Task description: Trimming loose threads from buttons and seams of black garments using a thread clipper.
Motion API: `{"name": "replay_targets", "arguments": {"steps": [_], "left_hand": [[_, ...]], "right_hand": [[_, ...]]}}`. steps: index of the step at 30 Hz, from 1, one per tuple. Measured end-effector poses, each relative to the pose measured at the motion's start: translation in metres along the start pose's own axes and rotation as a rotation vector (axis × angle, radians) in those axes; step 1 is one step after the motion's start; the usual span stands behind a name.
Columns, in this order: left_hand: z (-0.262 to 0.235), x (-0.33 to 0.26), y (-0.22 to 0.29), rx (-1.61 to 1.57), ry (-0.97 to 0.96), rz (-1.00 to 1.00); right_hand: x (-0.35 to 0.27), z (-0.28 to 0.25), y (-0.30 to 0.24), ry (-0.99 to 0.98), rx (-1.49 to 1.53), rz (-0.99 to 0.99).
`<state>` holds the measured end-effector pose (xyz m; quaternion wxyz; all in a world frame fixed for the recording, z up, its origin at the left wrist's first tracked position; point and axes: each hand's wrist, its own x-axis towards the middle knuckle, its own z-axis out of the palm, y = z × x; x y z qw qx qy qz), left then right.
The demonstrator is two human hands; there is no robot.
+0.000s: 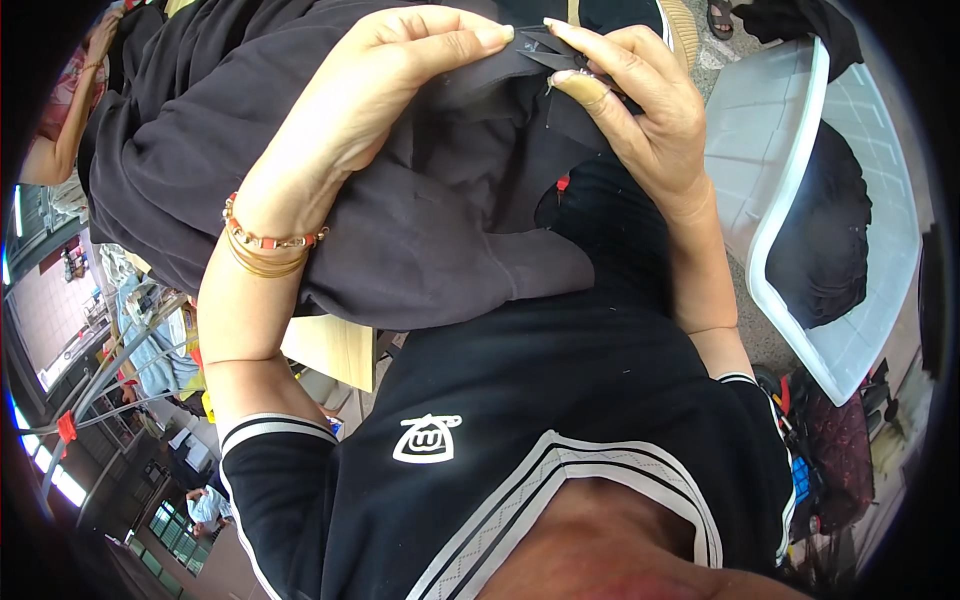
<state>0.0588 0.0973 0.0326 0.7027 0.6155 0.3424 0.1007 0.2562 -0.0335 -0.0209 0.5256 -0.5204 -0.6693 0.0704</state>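
A dark charcoal garment [400,235] lies bunched over my lap and the surface ahead, one cuff-like end hanging toward me. My left hand [395,75] pinches its edge at the top of the view, thumb and fingers closed on the cloth. Close by on the right, my right hand [655,120] is closed around small dark thread snips [543,58]. The pointed blades stand slightly apart and reach left over the cloth beside my left fingertips. A yellowish covering wraps my right thumb. The snips' handle is mostly hidden in my palm.
To the right stands a translucent plastic bin [768,225] with dark cloth inside and over its far rim. A light wooden board [340,352] shows below the garment. Another person's arm [68,140] is at the far left; a sandalled foot [720,18] shows at the top.
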Motion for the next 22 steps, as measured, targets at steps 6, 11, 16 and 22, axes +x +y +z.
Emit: {"name": "replay_targets", "arguments": {"steps": [6, 11, 16, 22], "left_hand": [[0.003, 0.0, 0.001, 0.014, -0.01, 0.007], [0.001, -0.004, 0.003, 0.015, -0.019, 0.0], [0.012, -0.023, 0.023, 0.321, -0.072, 0.019], [-0.001, -0.054, 0.021, 0.379, 0.085, 0.112]], "right_hand": [[-0.003, 0.001, 0.005, 0.009, -0.029, -0.026], [0.001, -0.001, 0.005, -0.044, 0.184, 0.092], [-0.003, -0.004, 0.01, -0.115, 0.339, 0.237], [0.005, -0.018, 0.016, -0.081, 0.329, 0.237]]}}
